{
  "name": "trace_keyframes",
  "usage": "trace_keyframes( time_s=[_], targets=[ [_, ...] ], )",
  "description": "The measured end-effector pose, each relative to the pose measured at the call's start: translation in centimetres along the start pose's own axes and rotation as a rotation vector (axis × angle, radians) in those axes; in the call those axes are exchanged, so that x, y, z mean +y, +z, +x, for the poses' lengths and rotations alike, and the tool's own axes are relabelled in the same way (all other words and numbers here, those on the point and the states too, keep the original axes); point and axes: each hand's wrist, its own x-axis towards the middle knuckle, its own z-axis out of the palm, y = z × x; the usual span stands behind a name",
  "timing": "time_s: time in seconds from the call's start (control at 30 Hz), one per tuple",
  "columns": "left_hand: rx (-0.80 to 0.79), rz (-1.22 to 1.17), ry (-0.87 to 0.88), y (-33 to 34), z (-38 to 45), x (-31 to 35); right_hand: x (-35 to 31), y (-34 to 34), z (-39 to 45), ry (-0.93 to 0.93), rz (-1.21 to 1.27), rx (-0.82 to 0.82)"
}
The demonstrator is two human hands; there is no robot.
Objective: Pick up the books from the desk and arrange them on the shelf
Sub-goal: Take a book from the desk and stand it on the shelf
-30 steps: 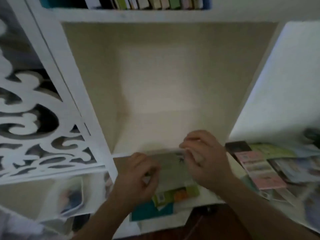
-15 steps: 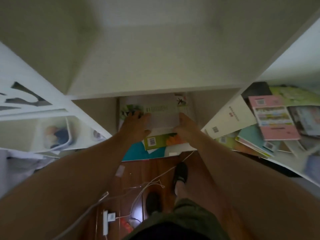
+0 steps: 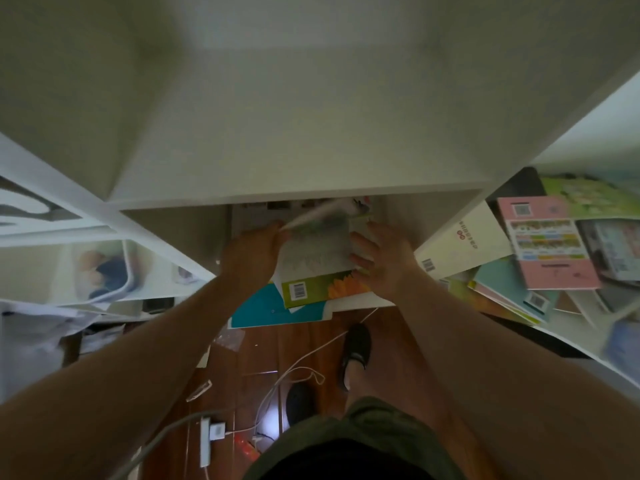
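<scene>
Both hands reach down to a pale book (image 3: 317, 251) that lies on top of a small pile at the edge of the desk (image 3: 349, 301), just under the front board of the shelf (image 3: 298, 197). The left hand (image 3: 251, 252) holds the book's left edge, and its fingers seem to pinch a cover or some pages that lift up there as a blurred light strip; the exact grip I cannot tell. The right hand (image 3: 382, 259) lies against the right edge with the fingers rather straight and a little spread, pressing and not curled around. So the book sits between the two hands, both equally near, and its long axis runs away from the person, toward the dark space below the shelf board. Under it lie a green book with a sunflower and a barcode (image 3: 322, 289) and a teal folder (image 3: 258, 308). More books (image 3: 550, 251) lie scattered on the desk to the right, well apart from the hands. I judge that the next move is to raise the book up and forward, and the overhanging shelf board leaves little room, so the far end must first come out toward the person.
</scene>
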Motion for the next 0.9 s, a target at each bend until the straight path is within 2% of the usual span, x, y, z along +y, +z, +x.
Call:
trace_keyframes(
  time_s=[0.07,0.13,0.2,0.27,0.4,0.57,0.67,0.7,0.8,0.9],
  targets=[
    [0.007,-0.431,-0.175,-2.0,-1.5,0.8,0.6,0.5,-0.6,-0.022,-0.142,0.011],
    [-0.073,-0.954,-0.408,-3.1,-2.9,1.2,1.7,1.1,-1.1,-0.046,-0.222,-0.027],
    [-0.21,-1.3,-0.596,-2.8,-3.8,0.9,2.6,2.0,-1.9,-0.038,-0.231,-0.14],
    [-0.319,-1.527,-0.706,-1.4,-4.5,0.0,3.2,2.6,-2.9,-0.025,-0.201,-0.168],
    [-0.351,-1.392,-0.795,1.0,-6.3,-2.4,3.8,2.7,-3.8,-0.061,-0.208,-0.146],
    [-0.376,-1.457,-0.869,1.5,-7.7,-2.1,4.9,2.3,-4.6,-0.088,-0.203,-0.089],
    [-0.352,-1.462,-0.821,1.5,-9.0,-1.6,6.7,1.9,-4.4,-0.054,-0.063,-0.02],
    [-0.322,-1.516,-0.831,1.5,-9.7,-1.5,7.5,1.8,-4.2,-0.036,0.025,0.023],
    [-0.292,-1.873,-0.851,1.4,-12.3,-1.4,9.4,2.2,-4.6,-0.004,0.289,0.158],
    [-0.343,-2.016,-0.715,1.8,-14.1,0.0,12.4,4.1,-5.9,0.039,0.251,0.151]
  ],
)
